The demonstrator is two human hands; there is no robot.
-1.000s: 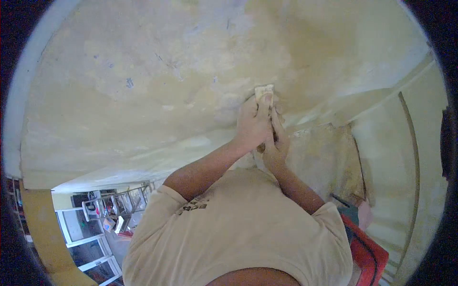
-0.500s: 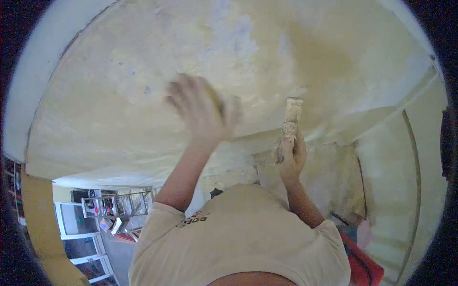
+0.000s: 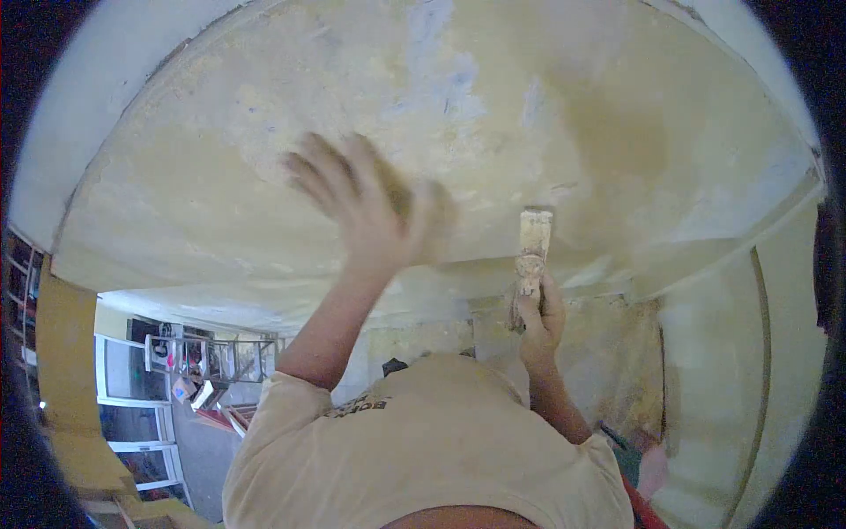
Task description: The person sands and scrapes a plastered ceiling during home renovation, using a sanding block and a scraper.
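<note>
My left hand (image 3: 357, 203) is blurred by motion, its fingers spread over the patchy yellowish plaster surface (image 3: 229, 176). Between its thumb and fingers shows a darker yellow pad (image 3: 398, 192), too smeared to name more exactly. In my right hand (image 3: 540, 322) is a putty knife (image 3: 534, 234), coated with pale dried plaster. My fingers close round its handle, and the blade points up, its end close to the surface. Bluish-white patches mark the plaster above my hands.
A metal rack (image 3: 233, 357) with assorted items stands at lower left, near white-framed glass panels (image 3: 137, 406). A tan pillar (image 3: 70, 379) is at the left edge. A red object (image 3: 643, 510) lies at lower right beside a pale wall (image 3: 709, 388).
My left hand has shifted slightly left, still blurred over the surface. The putty knife in my right hand sits a little lower in view. The camera view has shifted slightly.
</note>
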